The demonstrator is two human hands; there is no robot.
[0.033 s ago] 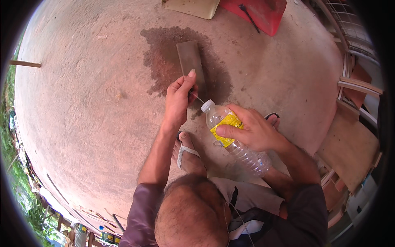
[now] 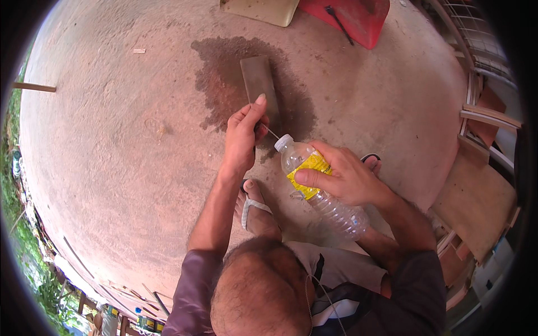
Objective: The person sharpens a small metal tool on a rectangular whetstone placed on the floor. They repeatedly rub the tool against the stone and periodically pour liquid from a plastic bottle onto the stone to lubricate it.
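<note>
My right hand [image 2: 342, 173] is closed around a clear plastic bottle [image 2: 354, 222] with a yellow label and a white cap [image 2: 283, 143]. The bottle is tilted, its cap toward my left hand [image 2: 244, 134]. That hand is pinched closed, thumb on top, on a thin dark item mostly hidden by the fingers. A thin pale line [image 2: 271, 132] runs between these fingers and the cap; whether it is a stream of water or a solid piece, I cannot tell. Just beyond my left fingers lies a grey rectangular block [image 2: 259, 75], like a sharpening stone, on the floor.
A dark wet patch [image 2: 216, 78] surrounds the block on the concrete floor [image 2: 129, 145]. At the far side lie a red dustpan-like piece [image 2: 364, 19] and a cream one [image 2: 263, 10]. Wooden boards [image 2: 476, 193] lean at the right. My sandalled foot [image 2: 258, 210] stands below my hands.
The bottle's cap has shifted very slightly up and to the right. A bit more of the dark item shows beneath my left hand. The block has not moved.
</note>
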